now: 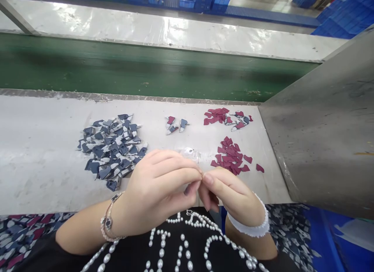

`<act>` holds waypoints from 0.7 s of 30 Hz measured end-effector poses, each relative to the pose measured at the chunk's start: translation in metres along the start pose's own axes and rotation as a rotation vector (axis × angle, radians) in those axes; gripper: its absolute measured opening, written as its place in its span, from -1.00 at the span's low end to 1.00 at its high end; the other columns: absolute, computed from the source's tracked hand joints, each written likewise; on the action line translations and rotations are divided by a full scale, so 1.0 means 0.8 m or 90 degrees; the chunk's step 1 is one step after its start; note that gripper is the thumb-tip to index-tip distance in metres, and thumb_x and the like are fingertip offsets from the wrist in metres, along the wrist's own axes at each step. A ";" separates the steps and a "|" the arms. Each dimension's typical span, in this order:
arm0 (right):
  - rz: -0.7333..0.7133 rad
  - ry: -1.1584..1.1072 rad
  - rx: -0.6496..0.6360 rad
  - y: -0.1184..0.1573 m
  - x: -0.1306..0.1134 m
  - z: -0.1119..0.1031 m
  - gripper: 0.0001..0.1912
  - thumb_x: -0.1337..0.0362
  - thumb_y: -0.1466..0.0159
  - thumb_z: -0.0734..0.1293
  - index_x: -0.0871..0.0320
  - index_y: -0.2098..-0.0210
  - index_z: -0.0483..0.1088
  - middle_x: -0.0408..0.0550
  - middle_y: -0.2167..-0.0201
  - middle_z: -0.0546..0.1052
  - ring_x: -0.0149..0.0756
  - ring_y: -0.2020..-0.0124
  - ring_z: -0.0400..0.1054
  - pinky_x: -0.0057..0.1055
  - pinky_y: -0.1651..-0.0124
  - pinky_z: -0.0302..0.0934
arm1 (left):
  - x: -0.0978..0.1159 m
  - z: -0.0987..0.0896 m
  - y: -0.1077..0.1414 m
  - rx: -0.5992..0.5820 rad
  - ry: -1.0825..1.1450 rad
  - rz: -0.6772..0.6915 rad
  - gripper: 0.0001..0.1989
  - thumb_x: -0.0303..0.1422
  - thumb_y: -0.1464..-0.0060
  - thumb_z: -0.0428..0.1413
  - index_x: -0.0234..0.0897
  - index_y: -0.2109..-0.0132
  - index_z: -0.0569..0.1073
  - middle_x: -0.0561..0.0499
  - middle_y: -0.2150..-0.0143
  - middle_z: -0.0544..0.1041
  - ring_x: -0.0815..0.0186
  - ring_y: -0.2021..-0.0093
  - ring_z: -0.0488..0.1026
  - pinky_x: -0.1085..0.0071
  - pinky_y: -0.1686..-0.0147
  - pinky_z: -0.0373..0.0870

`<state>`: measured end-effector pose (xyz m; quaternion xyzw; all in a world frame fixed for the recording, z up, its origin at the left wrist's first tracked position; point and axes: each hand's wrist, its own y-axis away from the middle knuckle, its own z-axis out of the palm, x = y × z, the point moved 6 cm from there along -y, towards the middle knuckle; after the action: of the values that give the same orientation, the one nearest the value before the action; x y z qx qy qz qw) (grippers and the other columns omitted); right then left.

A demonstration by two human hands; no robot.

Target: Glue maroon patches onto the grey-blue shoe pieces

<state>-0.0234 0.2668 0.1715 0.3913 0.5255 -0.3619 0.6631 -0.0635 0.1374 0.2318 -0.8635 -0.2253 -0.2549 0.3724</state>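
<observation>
Over the near edge of the white worktop, my left hand (pixel 163 190) and my right hand (pixel 238 194) meet at the fingertips. Both are pinched closed; whatever lies between the fingers is too small or hidden to make out. Left of them is a heap of grey-and-white plastic parts (pixel 112 147). To the right lie loose maroon pieces (pixel 230 157), thin and flat. A few parts (pixel 172 124), some with maroon on them, sit beyond my hands. A small clear-and-white item (pixel 189 152) shows just behind my left fingers.
Farther right is a second maroon pile (pixel 216 116) beside several assembled-looking parts (pixel 241 122). A metal panel (pixel 327 128) bounds the right side. A green conveyor belt (pixel 140 71) runs behind the worktop (pixel 43 155). Below it, a blue bin (pixel 324 241) and more parts flank my lap.
</observation>
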 end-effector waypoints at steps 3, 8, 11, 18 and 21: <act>0.007 -0.030 -0.026 0.000 0.005 0.000 -0.39 0.01 -0.50 0.10 0.20 0.56 0.38 -0.20 0.71 0.29 -0.47 0.64 0.19 -0.50 0.54 0.09 | 0.001 0.001 0.000 -0.008 -0.019 0.008 -0.88 -0.52 -0.16 0.18 -0.19 0.23 0.50 0.10 0.25 0.68 0.33 0.23 0.58 0.35 0.17 0.46; 0.022 -0.075 -0.060 -0.001 0.011 0.000 -0.37 -0.01 -0.49 0.09 0.20 0.57 0.39 -0.20 0.72 0.28 -0.47 0.67 0.17 -0.50 0.58 0.06 | 0.002 0.001 0.002 -0.011 -0.044 0.032 -0.89 -0.52 -0.14 0.20 -0.21 0.22 0.50 0.10 0.23 0.68 0.33 0.21 0.58 0.35 0.17 0.43; 0.028 -0.090 -0.075 -0.001 0.013 -0.001 -0.36 -0.02 -0.49 0.09 0.20 0.57 0.39 -0.21 0.74 0.27 -0.47 0.69 0.15 -0.50 0.59 0.06 | 0.001 0.003 0.002 -0.019 -0.058 0.041 -0.90 -0.51 -0.15 0.20 -0.22 0.20 0.50 0.09 0.22 0.68 0.32 0.20 0.57 0.35 0.17 0.41; 0.034 -0.107 -0.095 0.000 0.016 -0.002 -0.36 -0.05 -0.48 0.09 0.19 0.57 0.40 -0.21 0.76 0.26 -0.46 0.70 0.14 -0.48 0.61 0.04 | 0.004 0.006 0.000 -0.027 -0.067 0.051 -0.89 -0.52 -0.14 0.21 -0.23 0.20 0.50 0.09 0.22 0.68 0.31 0.21 0.57 0.34 0.20 0.37; 0.035 -0.110 -0.102 0.001 0.016 -0.002 -0.35 -0.06 -0.48 0.09 0.19 0.58 0.39 -0.21 0.76 0.26 -0.46 0.70 0.14 -0.48 0.61 0.03 | 0.004 0.007 -0.001 -0.029 -0.080 0.049 -0.89 -0.52 -0.15 0.20 -0.21 0.22 0.49 0.09 0.22 0.68 0.32 0.22 0.58 0.35 0.21 0.37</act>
<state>-0.0211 0.2679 0.1587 0.3188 0.4828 -0.3328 0.7446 -0.0598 0.1431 0.2310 -0.8941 -0.2088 -0.1911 0.3472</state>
